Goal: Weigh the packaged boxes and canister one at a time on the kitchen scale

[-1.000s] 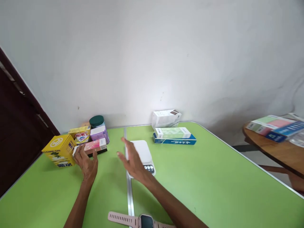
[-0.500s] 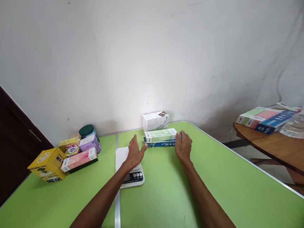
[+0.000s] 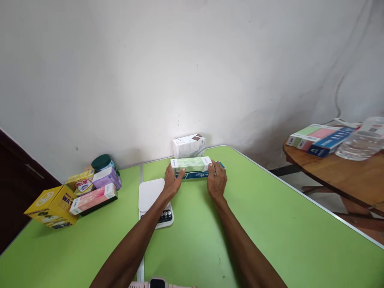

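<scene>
My left hand (image 3: 173,180) grips the left end of a stack of two flat boxes, thumb at the front and fingers round the end. My right hand (image 3: 217,180) holds the stack's right end. On top lies a light green and white box (image 3: 192,163); under it is a dark blue box (image 3: 195,175) with white lettering, its ends partly hidden by my hands. A white box (image 3: 189,148) stands just behind the stack, against the wall. Beside my left forearm sits a white kitchen scale (image 3: 150,195), its display partly covered by the arm.
On the left stand a yellow box (image 3: 54,206), a pink box (image 3: 94,199), a purple box (image 3: 107,178) and a green-lidded tub (image 3: 102,161). A pink-strapped smartwatch (image 3: 157,283) lies at the near edge. Several boxes and a clear plastic bottle (image 3: 360,140) rest on a wooden table (image 3: 348,172).
My left hand has moved right and closed on the left end of the stacked boxes. My right hand has closed in on the right end. The view has shifted, showing the smartwatch.
</scene>
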